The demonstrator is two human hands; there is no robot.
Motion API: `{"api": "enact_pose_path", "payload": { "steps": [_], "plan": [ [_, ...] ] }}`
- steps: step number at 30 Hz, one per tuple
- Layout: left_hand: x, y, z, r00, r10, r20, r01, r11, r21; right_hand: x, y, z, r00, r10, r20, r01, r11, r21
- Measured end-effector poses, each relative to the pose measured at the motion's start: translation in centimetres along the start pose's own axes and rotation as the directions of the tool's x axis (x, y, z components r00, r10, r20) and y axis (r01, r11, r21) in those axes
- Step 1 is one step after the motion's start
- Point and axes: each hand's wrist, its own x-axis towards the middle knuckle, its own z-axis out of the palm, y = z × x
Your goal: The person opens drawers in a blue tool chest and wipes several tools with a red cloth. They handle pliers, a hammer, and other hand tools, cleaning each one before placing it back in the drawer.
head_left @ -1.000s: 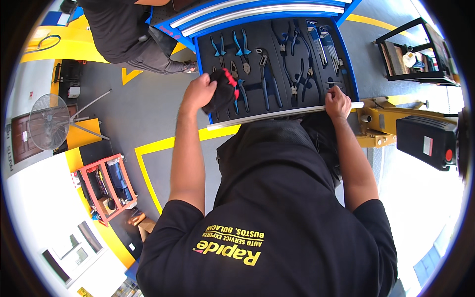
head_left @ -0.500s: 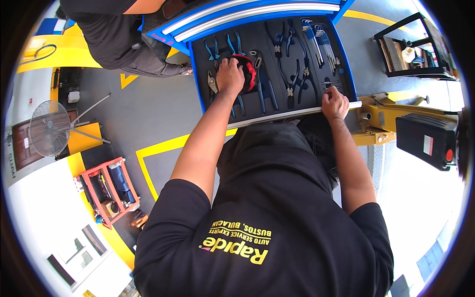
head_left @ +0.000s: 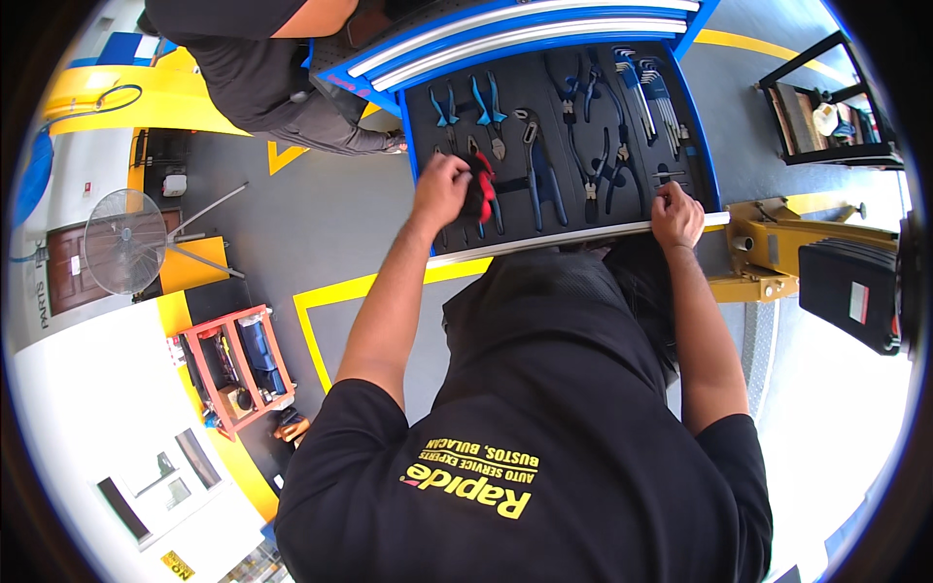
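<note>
Black-and-red cloth: soft, bunched, black in the body with a bright red strip along its right side, outline somewhat blurred; located above the left front part of an open tool drawer. Held in the left hand, whose fingers are drawn together, pinching the cloth by its left side. Whether it touches the tools beneath cannot be told. Right hand: at the right end of the silver drawer lip, fingers curled, close to small metal pieces; whether they pinch anything cannot be told. Drawer: blue walls, black foam lining. Contents, left to right: small blue-handled pliers; larger blue-handled pliers; water-pump pliers with dark blue handles; several dark-handled pliers; two hex key sets. In the way: cloth and left hand, which partly cover further pliers at the left front. Surroundings: co-worker in dark clothing, upper left, beside the cabinet; pedestal fan and red tool cart, left; yellow lift arm and black box, right; black metal rack, upper right.
</note>
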Motion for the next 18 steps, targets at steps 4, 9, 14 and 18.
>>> {"api": "enact_pose_path", "payload": {
  "steps": [4, 9, 14, 18],
  "plan": [
    [5.3, -4.6, -1.8, 0.966, -0.102, -0.236, 0.126, 0.988, 0.087, 0.0, -0.1, -0.1, 1.0, -0.017, 0.011, 0.017, 1.0, -0.01],
    [7.6, -4.9, 2.3, 0.949, -0.154, -0.276, 0.231, 0.934, 0.274, 0.0, 0.0, 0.2, 0.999, -0.031, 0.016, 0.032, 0.998, -0.046],
    [5.5, -4.9, 2.1, 0.984, -0.121, -0.128, 0.147, 0.965, 0.218, -0.1, 0.5, 0.4, 0.999, -0.033, 0.001, 0.033, 0.998, -0.044],
    [1.7, -3.6, 1.8, 0.991, -0.116, -0.068, 0.126, 0.977, 0.171, -0.1, 0.6, 0.5, 0.999, -0.036, -0.015, 0.035, 0.998, -0.042]
  ]
}}
